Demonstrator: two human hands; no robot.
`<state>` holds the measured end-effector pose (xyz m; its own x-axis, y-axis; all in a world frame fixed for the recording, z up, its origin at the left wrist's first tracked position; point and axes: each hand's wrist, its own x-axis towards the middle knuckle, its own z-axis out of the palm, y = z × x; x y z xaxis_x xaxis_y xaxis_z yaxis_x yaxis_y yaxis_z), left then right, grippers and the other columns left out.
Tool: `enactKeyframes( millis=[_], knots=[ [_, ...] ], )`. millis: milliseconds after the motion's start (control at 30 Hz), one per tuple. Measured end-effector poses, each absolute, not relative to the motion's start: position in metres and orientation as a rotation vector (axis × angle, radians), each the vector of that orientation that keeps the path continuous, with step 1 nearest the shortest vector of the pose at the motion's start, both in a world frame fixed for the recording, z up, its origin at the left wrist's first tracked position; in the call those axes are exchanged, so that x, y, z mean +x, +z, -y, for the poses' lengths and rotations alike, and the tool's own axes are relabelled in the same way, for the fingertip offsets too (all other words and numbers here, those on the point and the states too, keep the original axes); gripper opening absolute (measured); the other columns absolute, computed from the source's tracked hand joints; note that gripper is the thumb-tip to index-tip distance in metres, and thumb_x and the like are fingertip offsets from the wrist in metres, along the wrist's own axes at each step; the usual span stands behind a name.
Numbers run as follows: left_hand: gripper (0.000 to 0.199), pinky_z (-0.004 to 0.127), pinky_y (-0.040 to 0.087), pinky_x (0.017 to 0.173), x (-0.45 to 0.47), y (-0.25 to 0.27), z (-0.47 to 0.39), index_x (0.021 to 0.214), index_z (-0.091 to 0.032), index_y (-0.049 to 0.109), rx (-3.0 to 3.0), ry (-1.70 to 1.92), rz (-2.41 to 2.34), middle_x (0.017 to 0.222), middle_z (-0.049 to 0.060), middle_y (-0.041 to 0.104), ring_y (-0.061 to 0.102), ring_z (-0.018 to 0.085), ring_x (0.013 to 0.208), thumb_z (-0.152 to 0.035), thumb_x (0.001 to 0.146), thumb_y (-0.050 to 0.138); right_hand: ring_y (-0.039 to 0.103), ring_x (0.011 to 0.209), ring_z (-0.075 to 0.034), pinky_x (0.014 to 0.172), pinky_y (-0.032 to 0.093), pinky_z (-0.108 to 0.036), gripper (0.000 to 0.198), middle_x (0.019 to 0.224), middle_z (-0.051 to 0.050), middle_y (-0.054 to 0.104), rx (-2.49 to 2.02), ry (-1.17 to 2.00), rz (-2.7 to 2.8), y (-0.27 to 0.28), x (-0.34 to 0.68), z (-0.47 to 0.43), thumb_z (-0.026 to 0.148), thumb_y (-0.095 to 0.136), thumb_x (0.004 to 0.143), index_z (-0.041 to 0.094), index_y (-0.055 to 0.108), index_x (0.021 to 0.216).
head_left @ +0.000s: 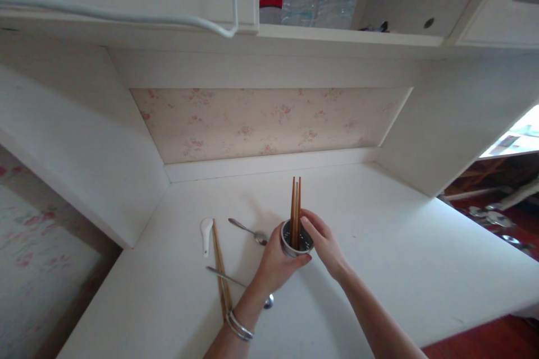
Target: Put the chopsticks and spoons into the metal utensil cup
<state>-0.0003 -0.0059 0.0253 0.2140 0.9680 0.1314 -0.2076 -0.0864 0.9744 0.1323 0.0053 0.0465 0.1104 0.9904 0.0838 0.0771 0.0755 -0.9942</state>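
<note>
L hand (272,261) wrapped round L + near side of metal cup (297,253), thumb across front, fingers curled in on it; rest of grip hidden. Cup is approx. mid-counter (379,247), betw. both hands, w/ wooden chopsticks (296,199) standing in it, tips up. R hand (326,238) at cup's R rim, fingers bent, narrow gap betw. thumb & index; thumb tip right by the sticks, can't tell if touching or if it grips anything. L of hands: metal spoon (240,225), white spoon (206,234), chopstick pair (217,247), 2nd metal spoon (229,277) crossing the pair, partly hidden by L forearm.
</note>
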Motion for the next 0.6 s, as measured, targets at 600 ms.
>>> enactKeyframes(
  millis=[600],
  knots=[
    [0.087, 0.037, 0.038, 0.100, -0.043, 0.033, 0.015, 0.137, -0.021, 0.040, 1.666, 1.017, -1.179, 0.134, 0.012, 0.050, 0.048, 0.026, 0.121, -0.035, 0.060, 0.078, 0.056, 0.111, -0.032, 0.097, 0.041, -0.048, 0.066, 0.119, -0.011, 0.062, -0.896, 1.289, 1.109, -0.007, 0.125, 0.011, 0.044, 0.075, 0.066, 0.023, 0.051, 0.124]
  ],
)
